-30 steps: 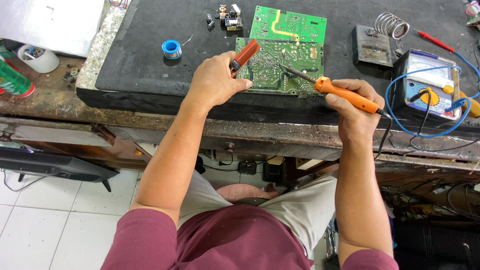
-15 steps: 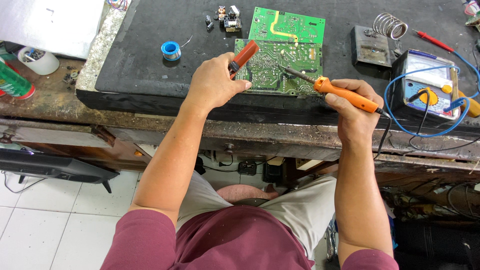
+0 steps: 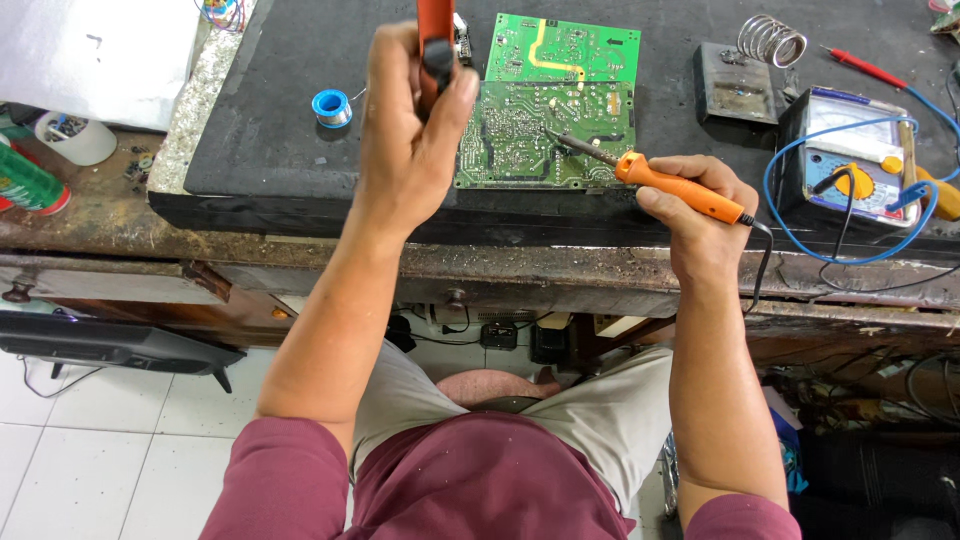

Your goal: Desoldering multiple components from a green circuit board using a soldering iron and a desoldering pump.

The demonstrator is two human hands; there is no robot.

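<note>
Plainly, the left hand (image 3: 410, 130) was raised above the tabletop (image 3: 270, 120), its fingers (image 3: 455, 100) wrapped tight around a red-handled tool (image 3: 435, 35) whose upper end ran out of the frame, so its kind could not be told. The right hand (image 3: 700, 215) gripped an orange soldering iron (image 3: 680, 187) by the handle, fingers closed around it, and the dark tip rested on the nearer green circuit board (image 3: 545, 135), solder side up. That board lay near the front edge of the black mat, touching a second green board (image 3: 565, 48) behind it.

Several risks seemed likely from this position. With the left hand lifted away, nothing held the board down; a push from the tip could have slid it toward the second board or off the front edge. A hot tip left long on one spot might have lifted a copper pad or scorched the laminate. The iron's black cord (image 3: 758, 265) hung over the edge near the thigh, where a snag could have jerked the tip across neighbouring joints and bridged them. The blue lead (image 3: 790, 225) looped around the multimeter (image 3: 850, 165) lay close to the right wrist, and a careless sweep might have dragged the meter. The coiled iron stand (image 3: 770, 42) stood well apart, a long reach with a hot tool. A blue solder spool (image 3: 331, 107) sat left of the boards.
</note>
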